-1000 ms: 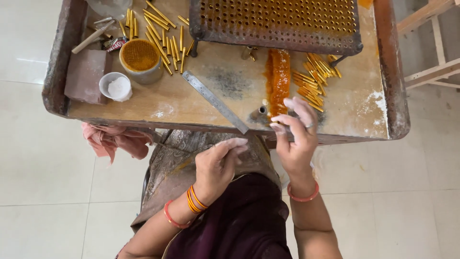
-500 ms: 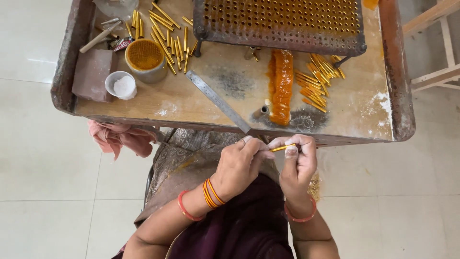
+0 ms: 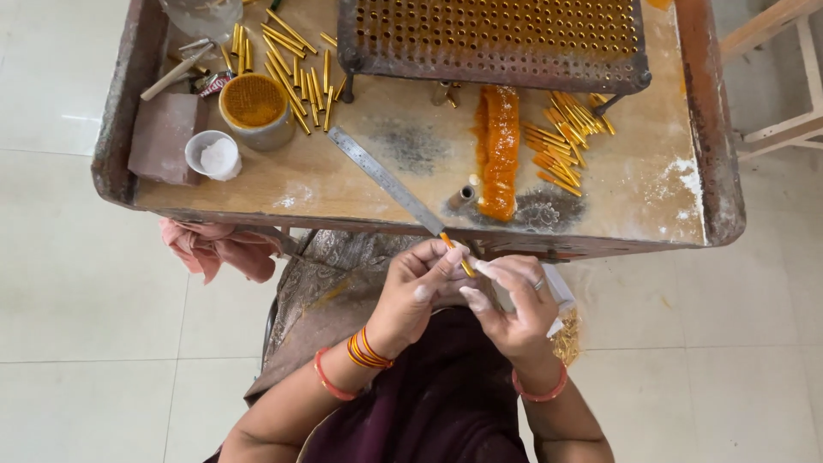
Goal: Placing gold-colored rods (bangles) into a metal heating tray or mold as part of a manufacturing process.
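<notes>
You're pinching that little yellow tube (image 3: pixel 455 254) between your left hand (image 3: pixel 417 291) and right hand (image 3: pixel 511 302) over your lap, so it's risking slipping onto the floor (image 3: pixel 77 291).

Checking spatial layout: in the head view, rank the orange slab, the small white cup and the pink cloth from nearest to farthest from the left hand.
From the left hand:
1. Orange slab, on the tray above it.
2. Pink cloth, hanging at left.
3. Small white cup, tray's left end.

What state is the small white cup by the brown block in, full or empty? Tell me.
Partly filled: the white cup stands upright on the table, white powder visible inside it beside the brown block.
</notes>
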